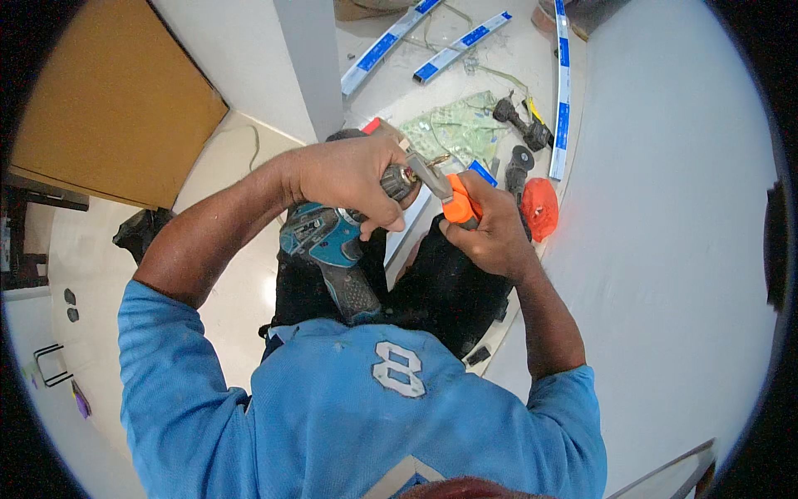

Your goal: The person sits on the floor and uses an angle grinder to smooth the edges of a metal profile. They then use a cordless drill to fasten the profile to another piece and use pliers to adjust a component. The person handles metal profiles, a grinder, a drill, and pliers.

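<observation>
Over my lap lies a teal and black cordless drill (pixel 320 237), its grip pointing down toward my shirt. My left hand (pixel 357 179) is closed around the front of the drill at the chuck (pixel 397 178), thumb curled underneath. My right hand (pixel 490 224) grips a hand tool with an orange and dark handle (pixel 457 204); its flat grey metal head (pixel 428 176) reaches up beside the chuck. Whether it touches the chuck I cannot tell. A thin brass-coloured bit (pixel 439 159) shows just beyond the metal head. A pale metal strip (pixel 407 229) is partly hidden between my legs.
Blue-and-silver metal channels (pixel 463 47) lie ahead on the floor, another (pixel 562 91) along the right wall (pixel 657 200). A black power tool (pixel 524 123), an angle grinder (pixel 519 166), a red-orange round item (pixel 540 209) and a greenish sheet (pixel 453 125) lie nearby. A brown panel (pixel 108 108) stands left.
</observation>
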A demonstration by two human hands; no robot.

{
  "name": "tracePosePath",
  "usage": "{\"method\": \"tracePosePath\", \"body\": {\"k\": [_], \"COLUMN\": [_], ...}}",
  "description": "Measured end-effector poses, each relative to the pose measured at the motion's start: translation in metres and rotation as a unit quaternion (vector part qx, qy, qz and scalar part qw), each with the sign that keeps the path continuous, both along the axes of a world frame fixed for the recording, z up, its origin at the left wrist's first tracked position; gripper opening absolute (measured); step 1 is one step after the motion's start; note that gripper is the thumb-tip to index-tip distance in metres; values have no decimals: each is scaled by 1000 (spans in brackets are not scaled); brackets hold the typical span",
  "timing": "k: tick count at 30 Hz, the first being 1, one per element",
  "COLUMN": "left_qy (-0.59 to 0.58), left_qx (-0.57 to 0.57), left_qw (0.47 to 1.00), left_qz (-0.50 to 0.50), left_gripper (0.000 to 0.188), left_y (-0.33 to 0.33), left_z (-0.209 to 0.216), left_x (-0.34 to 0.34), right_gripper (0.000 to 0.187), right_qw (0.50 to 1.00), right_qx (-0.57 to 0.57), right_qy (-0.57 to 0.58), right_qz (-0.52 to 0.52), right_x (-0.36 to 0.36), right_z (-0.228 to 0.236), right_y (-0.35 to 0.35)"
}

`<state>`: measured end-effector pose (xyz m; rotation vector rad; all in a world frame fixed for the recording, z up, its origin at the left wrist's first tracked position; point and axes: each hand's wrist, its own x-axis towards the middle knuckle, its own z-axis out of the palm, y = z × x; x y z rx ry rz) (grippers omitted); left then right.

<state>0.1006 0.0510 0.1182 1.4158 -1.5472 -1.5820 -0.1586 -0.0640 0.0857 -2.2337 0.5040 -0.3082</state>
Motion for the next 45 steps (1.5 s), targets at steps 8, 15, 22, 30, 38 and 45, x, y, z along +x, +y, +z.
{"method": "tracePosePath", "body": {"k": [8, 15, 22, 30, 38, 45], "left_qy": [-278, -121, -214, -211, -251, -91], "left_qx": [-127, 32, -157, -226, -318, 45], "left_qw": [944, 989, 948, 930, 898, 989], "left_qz": [122, 79, 176, 198, 170, 110], "left_gripper": [30, 27, 37, 53, 49, 26], "left_y": [17, 4, 16, 16, 20, 7], "left_z": [5, 22, 15, -6, -5, 18], "left_x": [-38, -16, -52, -55, -57, -45], "right_gripper": [47, 53, 52, 47, 50, 47], "right_qw": [999, 999, 996, 999, 981, 999], "right_qx": [26, 29, 66, 38, 161, 15], "right_qy": [35, -21, 18, 26, -70, -28], "right_qz": [-26, -13, -54, -18, -81, 8], "right_x": [-8, -4, -13, -24, -20, -29], "right_z": [12, -5, 0, 13, -28, -6], "right_y": [5, -6, 7, 0, 34, -3]}}
